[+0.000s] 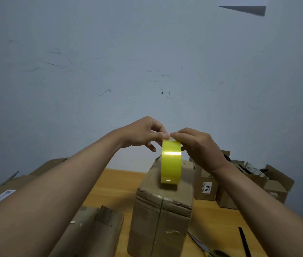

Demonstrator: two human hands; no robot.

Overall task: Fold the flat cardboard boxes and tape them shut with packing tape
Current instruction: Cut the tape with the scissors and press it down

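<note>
Both hands hold the tape roll (171, 161) up: right hand (198, 147) grips it, left hand (143, 134) pinches its end. Below them, a folded box (162, 210) seems partly taped; flat cardboard (91, 232) waits.

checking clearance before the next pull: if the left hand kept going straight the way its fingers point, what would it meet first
The left hand points rightward at the top of the yellow packing tape roll, so it would probably meet the right hand first; their fingertips look almost touching, though depth is unclear.
</note>
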